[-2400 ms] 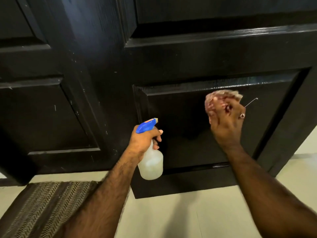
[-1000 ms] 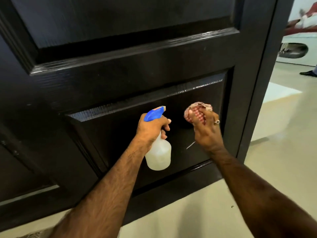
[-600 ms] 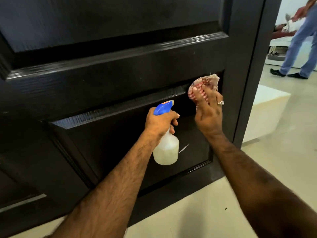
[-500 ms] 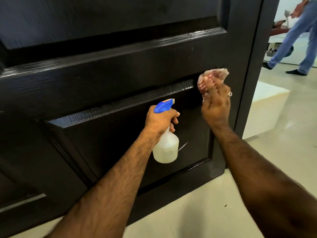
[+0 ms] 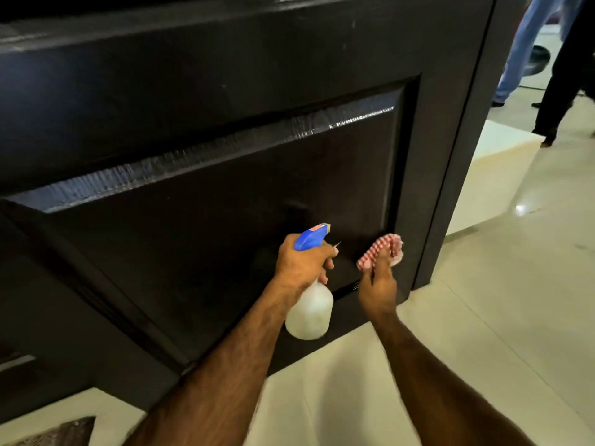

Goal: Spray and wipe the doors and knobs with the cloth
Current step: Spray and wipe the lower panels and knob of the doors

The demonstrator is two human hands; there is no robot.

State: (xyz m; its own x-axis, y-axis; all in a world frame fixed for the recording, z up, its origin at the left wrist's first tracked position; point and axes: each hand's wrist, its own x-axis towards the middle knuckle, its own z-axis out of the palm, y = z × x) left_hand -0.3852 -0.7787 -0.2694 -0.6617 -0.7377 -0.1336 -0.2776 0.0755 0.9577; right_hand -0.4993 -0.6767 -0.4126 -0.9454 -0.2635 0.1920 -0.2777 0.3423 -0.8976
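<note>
A black panelled door (image 5: pixel 225 175) fills most of the view, its lower recessed panel in front of me. My left hand (image 5: pixel 302 262) grips a translucent spray bottle (image 5: pixel 309 312) with a blue trigger head, nozzle towards the panel. My right hand (image 5: pixel 378 284) holds a bunched red-and-white checked cloth (image 5: pixel 376 251) against the lower right corner of the panel, near the door's free edge. No knob shows in the view.
Pale tiled floor (image 5: pixel 483 300) spreads to the right past the door's edge. The legs of two people (image 5: pixel 528 49) stand beyond the doorway at the upper right. A corner of a patterned mat (image 5: pixel 61 434) lies at the bottom left.
My right hand has slid the cloth down from the panel's upper right corner to its lower right corner. The left hand with the bottle has kept its place beside it.
</note>
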